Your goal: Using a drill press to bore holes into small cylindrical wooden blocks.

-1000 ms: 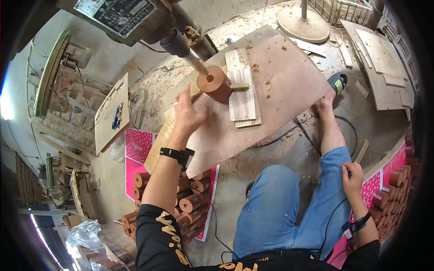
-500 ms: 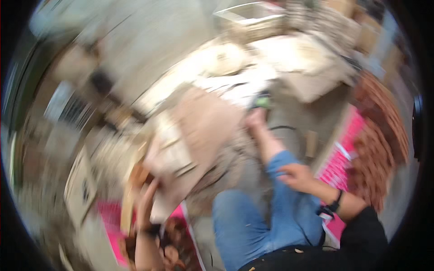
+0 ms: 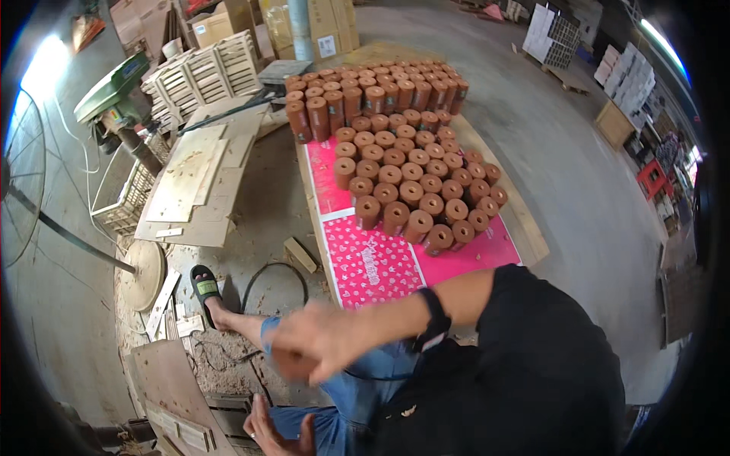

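My right hand (image 3: 323, 342), blurred by motion, is closed round a brown wooden cylinder (image 3: 293, 366) above my leg; much of the piece is hidden by the fingers. Just below it, my left hand (image 3: 277, 433) is held with its fingers apart and nothing in it, near the lower edge. Beyond my right arm, several brown wooden cylinders (image 3: 411, 190) with a hole in their tops stand upright in tight rows. They rest on a pink patterned sheet (image 3: 372, 262) laid over a wooden board (image 3: 525, 235).
A worn board (image 3: 163, 372) lies low at the left. My sandalled foot (image 3: 205, 292) rests among sawdust, beside a black cable (image 3: 277, 266) and a wood block (image 3: 301, 254). Farther off are a board-topped bench (image 3: 190, 182), a green machine (image 3: 114, 87), a crate (image 3: 133, 201) and a fan (image 3: 46, 213).
My view has swung to the right, towards the standing cylinders. My right hand, with nothing seen in it by my knee before, now holds a brown cylinder; my left hand has left a brown piece.
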{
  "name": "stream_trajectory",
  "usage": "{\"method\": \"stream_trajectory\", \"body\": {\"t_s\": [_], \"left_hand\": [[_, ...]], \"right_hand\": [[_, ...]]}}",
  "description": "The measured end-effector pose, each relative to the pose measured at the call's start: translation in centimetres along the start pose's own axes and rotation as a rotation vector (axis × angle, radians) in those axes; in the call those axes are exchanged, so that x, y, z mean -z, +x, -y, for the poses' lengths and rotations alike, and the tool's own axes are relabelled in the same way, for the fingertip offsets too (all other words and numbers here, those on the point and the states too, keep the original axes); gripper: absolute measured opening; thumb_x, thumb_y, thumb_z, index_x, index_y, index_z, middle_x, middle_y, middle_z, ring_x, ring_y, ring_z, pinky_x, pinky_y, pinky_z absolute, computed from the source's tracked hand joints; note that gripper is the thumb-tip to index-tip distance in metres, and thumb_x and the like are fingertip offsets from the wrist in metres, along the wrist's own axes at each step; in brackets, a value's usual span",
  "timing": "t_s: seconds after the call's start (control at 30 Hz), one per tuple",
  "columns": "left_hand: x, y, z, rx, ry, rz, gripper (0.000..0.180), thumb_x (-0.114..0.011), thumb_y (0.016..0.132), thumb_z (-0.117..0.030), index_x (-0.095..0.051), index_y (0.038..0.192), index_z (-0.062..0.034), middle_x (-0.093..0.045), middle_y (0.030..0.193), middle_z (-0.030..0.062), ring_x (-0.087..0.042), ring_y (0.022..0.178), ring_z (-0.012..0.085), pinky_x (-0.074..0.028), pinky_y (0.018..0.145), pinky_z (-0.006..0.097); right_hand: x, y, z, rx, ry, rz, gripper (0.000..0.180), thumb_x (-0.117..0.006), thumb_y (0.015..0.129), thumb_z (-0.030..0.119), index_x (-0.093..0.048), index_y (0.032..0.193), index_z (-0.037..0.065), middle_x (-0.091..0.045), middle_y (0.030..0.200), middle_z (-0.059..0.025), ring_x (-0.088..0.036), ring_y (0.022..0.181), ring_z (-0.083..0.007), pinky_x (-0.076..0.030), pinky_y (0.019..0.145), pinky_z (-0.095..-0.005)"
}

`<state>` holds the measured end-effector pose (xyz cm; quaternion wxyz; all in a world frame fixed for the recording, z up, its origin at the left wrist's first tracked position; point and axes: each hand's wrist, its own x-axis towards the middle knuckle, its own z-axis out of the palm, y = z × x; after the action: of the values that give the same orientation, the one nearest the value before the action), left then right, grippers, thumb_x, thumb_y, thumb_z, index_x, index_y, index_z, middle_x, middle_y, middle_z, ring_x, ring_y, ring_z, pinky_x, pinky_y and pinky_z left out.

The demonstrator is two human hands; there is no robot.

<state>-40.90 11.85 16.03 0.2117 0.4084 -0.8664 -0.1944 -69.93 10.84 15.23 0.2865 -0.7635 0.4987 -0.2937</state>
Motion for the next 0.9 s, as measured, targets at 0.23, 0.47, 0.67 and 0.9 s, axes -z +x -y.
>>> {"method": "stream_trajectory", "body": {"t_s": [0.23,0.47,0.67,0.9], "left_hand": [[3.6,-2.5,2.0,0.591,-0.182,0.003,0.055,-0.073,0.088,-0.024,-0.052,0.134,-0.0024,-0.067,0.114,0.0174,-0.063,0.090,0.0250,-0.051,0.074,0.035],[6.7,-11.6,8.8,0.747,0.168,-0.110,0.063,-0.072,0.089,-0.030,-0.048,0.139,-0.0017,-0.062,0.122,0.0217,-0.062,0.103,0.0298,-0.051,0.085,0.038],[6.1,-23.6,8.2,0.905,0.171,-0.275,0.055,-0.077,0.080,-0.021,-0.058,0.125,0.0032,-0.067,0.111,0.0212,-0.065,0.099,0.0323,-0.053,0.087,0.040],[2.5,-41.1,0.0,1.441,0.529,-0.227,0.045,-0.072,0.079,-0.037,-0.065,0.114,-0.0094,-0.065,0.109,0.0188,-0.057,0.104,0.0381,-0.045,0.094,0.047]], "right_hand": [[5.6,-16.1,-16.8,-0.748,-0.557,-0.360,0.080,-0.079,0.067,0.038,-0.048,0.134,0.008,-0.052,0.130,-0.0157,-0.047,0.121,-0.0362,-0.033,0.102,-0.0510],[2.6,-20.6,-22.6,-0.903,-0.786,-0.287,0.082,-0.080,0.069,0.039,-0.045,0.138,0.012,-0.041,0.130,-0.0171,-0.035,0.128,-0.0365,-0.029,0.103,-0.0526],[1.7,-16.8,-21.6,-0.747,-0.878,-0.465,0.071,-0.081,0.061,0.018,-0.050,0.125,0.011,-0.051,0.123,-0.0231,-0.052,0.105,-0.0433,-0.046,0.083,-0.0533],[1.6,-9.9,-32.4,-0.339,-0.123,-0.440,0.031,-0.056,0.093,0.001,-0.058,0.124,0.002,-0.065,0.100,-0.0135,-0.062,0.088,-0.0231,-0.051,0.077,-0.0347]]}}
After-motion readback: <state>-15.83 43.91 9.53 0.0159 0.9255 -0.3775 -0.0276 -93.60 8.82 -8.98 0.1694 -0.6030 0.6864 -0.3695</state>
